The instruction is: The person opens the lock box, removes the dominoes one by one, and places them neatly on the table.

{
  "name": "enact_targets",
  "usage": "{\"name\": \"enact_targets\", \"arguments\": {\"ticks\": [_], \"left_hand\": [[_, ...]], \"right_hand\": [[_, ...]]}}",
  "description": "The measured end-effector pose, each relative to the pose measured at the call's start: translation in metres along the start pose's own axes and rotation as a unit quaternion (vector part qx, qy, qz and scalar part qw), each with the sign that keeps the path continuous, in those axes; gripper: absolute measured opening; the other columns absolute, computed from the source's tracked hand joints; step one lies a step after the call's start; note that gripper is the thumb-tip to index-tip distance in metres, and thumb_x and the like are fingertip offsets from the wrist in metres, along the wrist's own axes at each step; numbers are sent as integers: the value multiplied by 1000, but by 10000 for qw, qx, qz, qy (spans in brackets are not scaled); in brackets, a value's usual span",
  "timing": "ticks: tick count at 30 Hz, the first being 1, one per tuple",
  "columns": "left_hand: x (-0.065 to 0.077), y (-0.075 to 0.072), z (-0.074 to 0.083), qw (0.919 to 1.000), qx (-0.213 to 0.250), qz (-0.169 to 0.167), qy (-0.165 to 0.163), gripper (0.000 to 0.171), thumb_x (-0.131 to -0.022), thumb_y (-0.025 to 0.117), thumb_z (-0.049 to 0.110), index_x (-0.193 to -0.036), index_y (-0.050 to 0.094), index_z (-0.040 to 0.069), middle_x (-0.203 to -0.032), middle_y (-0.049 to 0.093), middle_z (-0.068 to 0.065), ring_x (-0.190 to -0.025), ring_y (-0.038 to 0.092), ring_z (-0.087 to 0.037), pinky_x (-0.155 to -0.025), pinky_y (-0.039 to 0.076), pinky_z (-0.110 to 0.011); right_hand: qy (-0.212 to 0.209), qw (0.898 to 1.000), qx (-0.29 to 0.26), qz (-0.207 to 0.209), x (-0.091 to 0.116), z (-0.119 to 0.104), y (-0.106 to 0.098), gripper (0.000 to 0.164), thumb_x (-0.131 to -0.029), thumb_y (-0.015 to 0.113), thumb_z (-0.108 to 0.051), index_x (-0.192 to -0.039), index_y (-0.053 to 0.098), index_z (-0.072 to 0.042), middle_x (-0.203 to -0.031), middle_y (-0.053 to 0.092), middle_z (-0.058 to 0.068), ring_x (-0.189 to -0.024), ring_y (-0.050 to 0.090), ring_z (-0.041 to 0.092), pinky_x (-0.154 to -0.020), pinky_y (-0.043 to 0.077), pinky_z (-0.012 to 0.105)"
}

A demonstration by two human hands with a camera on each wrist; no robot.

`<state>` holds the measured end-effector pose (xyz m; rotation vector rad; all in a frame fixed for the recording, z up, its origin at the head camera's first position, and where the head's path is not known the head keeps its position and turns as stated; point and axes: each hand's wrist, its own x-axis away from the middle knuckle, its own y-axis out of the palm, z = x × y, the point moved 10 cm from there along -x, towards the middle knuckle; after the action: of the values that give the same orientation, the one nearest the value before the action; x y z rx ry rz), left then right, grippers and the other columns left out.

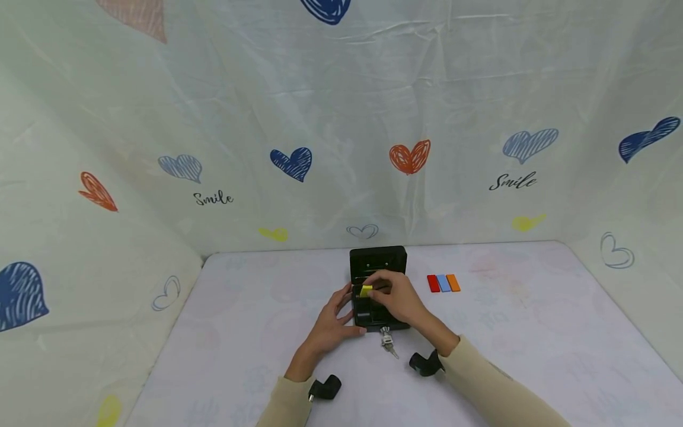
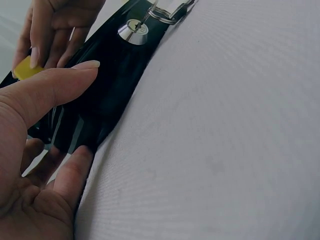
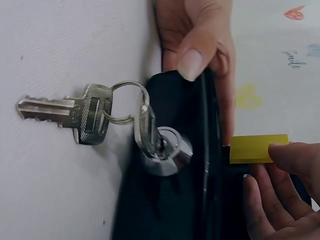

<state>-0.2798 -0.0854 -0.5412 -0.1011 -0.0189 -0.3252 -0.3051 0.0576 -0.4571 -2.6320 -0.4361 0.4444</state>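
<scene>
Preferably, keep the yellow block (image 1: 366, 291) level and the pinch light, with the box (image 3: 165, 210) braced against sliding on the worktop (image 1: 507, 332). The right hand (image 1: 393, 295) pinches the yellow block between thumb and fingers at their tips, part of it jutting past the thumb, over the box's left side; the left hand (image 1: 331, 327) grips the near-left corner, thumb at the front

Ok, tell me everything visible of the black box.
The box is black, slightly shiny, perhaps metal. It lies on the table, its lid raised at the back. A silver lock in front holds a key, linked to another key. The left hand grips its left side; at its inside, the right hand pinches a yellow block, contact unclear.
</scene>
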Motion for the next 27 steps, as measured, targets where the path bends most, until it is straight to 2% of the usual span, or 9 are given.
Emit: {"name": "enact_targets", "arguments": {"ticks": [8, 16, 21, 27], "left_hand": [[2, 0, 2, 10000, -51, 59, 19, 106, -81, 85, -9, -168, 26, 8, -171, 28, -17, -159, 27, -40, -121, 44, -46], [0, -1, 1, 9999, 0, 111, 8, 107, -80, 85, -11, -168, 28, 9, -171, 29, -17, -158, 27, -40, -121, 43, -47], [-1, -1, 2, 9998, 171, 38, 97, 109, -78, 84, -14, -168, 26, 8, -170, 30, -16, -159, 26, -39, -123, 41, -46], [-1, -1, 2, 9998, 147, 62, 108, 109, -77, 85, -14, -168, 27, 8, -169, 31, -16, -159, 26, -39, -121, 42, -43]], "right_hand": [[267, 9990, -232, 260, 11, 5, -20, 21, -95, 72, 7, -115, 73, 0, -115, 73, 18, -101, 74, 31, -91, 65, 28], [482, 9968, -126, 631, 24, 15, -47, 19, -98, 72, 2, -117, 74, -1, -117, 73, 16, -106, 71, 31, -93, 65, 33], [616, 9950, -92, 785, 33, 22, -63, 21, -97, 72, 2, -118, 73, 2, -119, 72, 17, -106, 70, 31, -90, 63, 23], [707, 9917, 302, 1026, 42, 31, -83, 24, -94, 75, 4, -117, 75, 0, -118, 74, 15, -105, 69, 27, -88, 57, 17]]}}
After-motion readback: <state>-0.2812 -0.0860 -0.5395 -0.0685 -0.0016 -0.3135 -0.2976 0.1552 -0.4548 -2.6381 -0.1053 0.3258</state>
